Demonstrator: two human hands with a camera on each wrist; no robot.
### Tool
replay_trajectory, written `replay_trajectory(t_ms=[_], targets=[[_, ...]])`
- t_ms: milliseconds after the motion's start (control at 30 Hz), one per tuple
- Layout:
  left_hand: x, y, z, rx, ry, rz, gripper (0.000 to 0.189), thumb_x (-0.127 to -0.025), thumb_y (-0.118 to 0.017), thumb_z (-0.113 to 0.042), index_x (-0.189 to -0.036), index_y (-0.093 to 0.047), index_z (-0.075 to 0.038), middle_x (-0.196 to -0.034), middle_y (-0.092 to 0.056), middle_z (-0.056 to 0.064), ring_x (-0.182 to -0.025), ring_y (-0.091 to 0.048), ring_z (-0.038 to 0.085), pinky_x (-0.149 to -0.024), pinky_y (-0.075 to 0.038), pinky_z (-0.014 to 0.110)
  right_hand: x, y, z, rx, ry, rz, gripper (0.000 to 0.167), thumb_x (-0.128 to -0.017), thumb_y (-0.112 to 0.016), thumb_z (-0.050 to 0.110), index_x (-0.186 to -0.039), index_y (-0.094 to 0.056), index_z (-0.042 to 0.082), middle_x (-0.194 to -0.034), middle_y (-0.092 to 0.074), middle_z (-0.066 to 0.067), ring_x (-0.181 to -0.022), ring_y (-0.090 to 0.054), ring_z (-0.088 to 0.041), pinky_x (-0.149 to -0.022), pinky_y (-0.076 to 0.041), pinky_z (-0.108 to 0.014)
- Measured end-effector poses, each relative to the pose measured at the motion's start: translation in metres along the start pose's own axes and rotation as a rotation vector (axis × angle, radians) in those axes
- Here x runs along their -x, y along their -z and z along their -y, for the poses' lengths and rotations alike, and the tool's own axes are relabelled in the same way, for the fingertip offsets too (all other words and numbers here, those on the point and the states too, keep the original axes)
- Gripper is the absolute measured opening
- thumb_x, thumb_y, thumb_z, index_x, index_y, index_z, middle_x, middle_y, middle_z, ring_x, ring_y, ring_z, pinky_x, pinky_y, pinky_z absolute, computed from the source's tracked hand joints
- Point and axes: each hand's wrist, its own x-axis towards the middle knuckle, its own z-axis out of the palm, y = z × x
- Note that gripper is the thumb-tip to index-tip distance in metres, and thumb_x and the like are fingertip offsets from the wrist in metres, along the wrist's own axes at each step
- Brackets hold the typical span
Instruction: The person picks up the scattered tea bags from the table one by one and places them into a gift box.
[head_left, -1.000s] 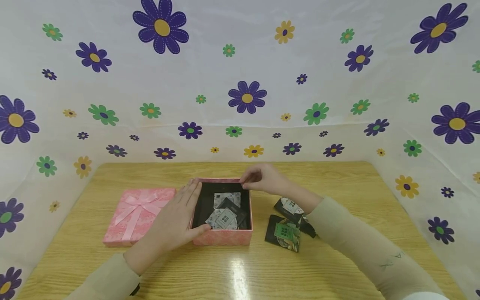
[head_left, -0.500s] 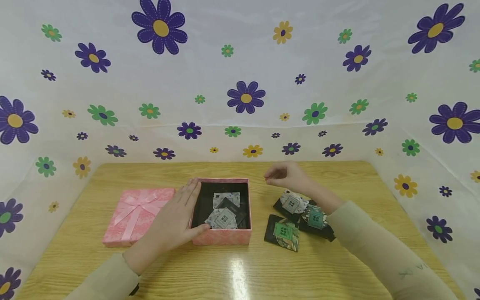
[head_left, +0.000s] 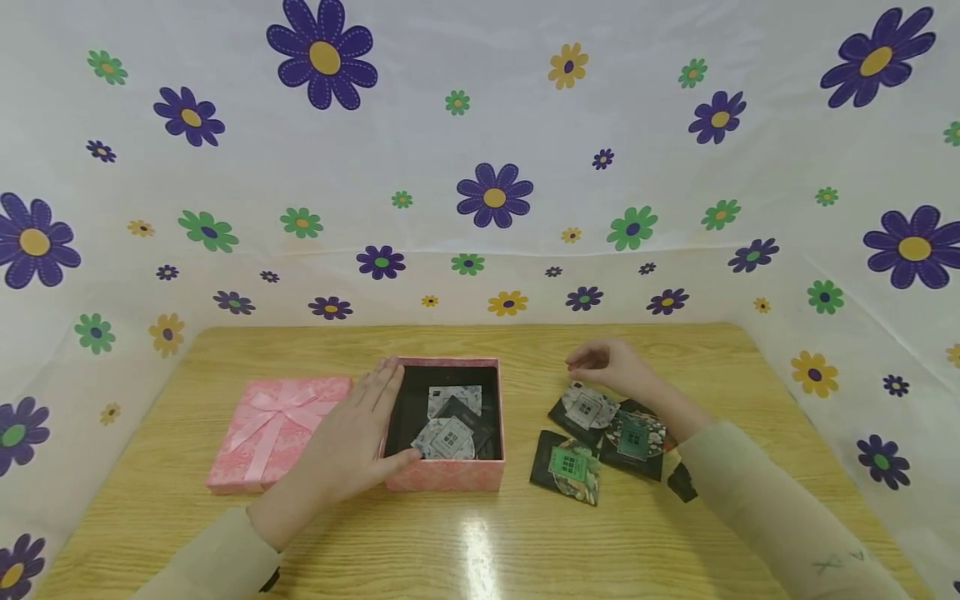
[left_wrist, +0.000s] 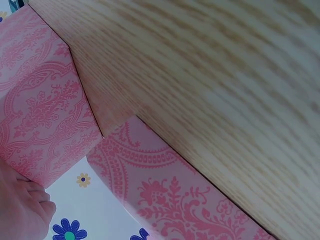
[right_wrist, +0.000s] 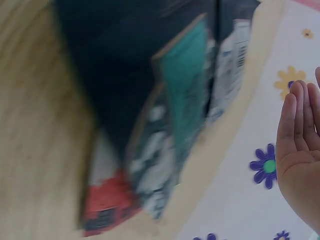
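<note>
My left hand rests against the left side of a pink box, fingers straight and thumb at the front corner. Inside the box's dark interior lie several flat packets with grey-white patterned fronts. My right hand hovers at the far edge of a black packet with a grey label, fingers loosely bent and nothing visible between them. Near it lie a teal-labelled packet and a green-labelled packet. A dark corner shows beside the sleeve. The right wrist view is blurred; a red-fronted piece appears there.
A pink lid with a ribbon bow lies left of the box, partly behind my left forearm. All stand on a wooden table. A white cloth with flowers rises behind and at both sides.
My right hand has moved from the box's far right corner rightward to the loose packets. The teal-labelled packet has come into fuller view. My left hand stays put.
</note>
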Motion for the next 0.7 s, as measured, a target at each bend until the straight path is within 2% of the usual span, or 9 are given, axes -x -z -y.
replay_trajectory(t_ms=[200,433,700], targets=[[0.000,-0.002,0.001,0.001,-0.002,-0.006,0.111,-0.091,-0.069,-0.063,-0.167,-0.023,0.004,-0.176,-0.024,0.021,-0.164,-0.024,0.038,-0.131,-0.029,0.053,0.006,0.002,-0.014,-0.012,-0.050,-0.024,0.027,-0.097,-0.076,0.006,-0.118,-0.073,-0.009,-0.110,-0.077,-0.025,-0.093,-0.073,-0.021,-0.081,-0.057,-0.017],[-0.001,-0.002,0.000,0.004,0.005,-0.003,0.111,-0.091,-0.069,-0.063,-0.167,-0.023,0.003,-0.176,-0.024,0.020,-0.164,-0.023,0.038,-0.132,-0.028,0.054,0.007,0.004,-0.028,0.033,-0.104,-0.021,0.027,-0.097,-0.077,0.010,-0.117,-0.074,-0.007,-0.107,-0.078,-0.022,-0.089,-0.071,-0.017,-0.076,-0.058,-0.023],[0.000,-0.003,0.002,0.005,-0.006,-0.022,0.111,-0.090,-0.069,-0.063,-0.166,-0.024,0.004,-0.176,-0.024,0.021,-0.164,-0.025,0.039,-0.130,-0.031,0.056,0.008,0.001,-0.036,0.105,-0.116,-0.011,0.028,-0.096,-0.079,0.015,-0.116,-0.076,-0.004,-0.107,-0.079,-0.019,-0.091,-0.073,-0.022,-0.074,-0.058,-0.030]])
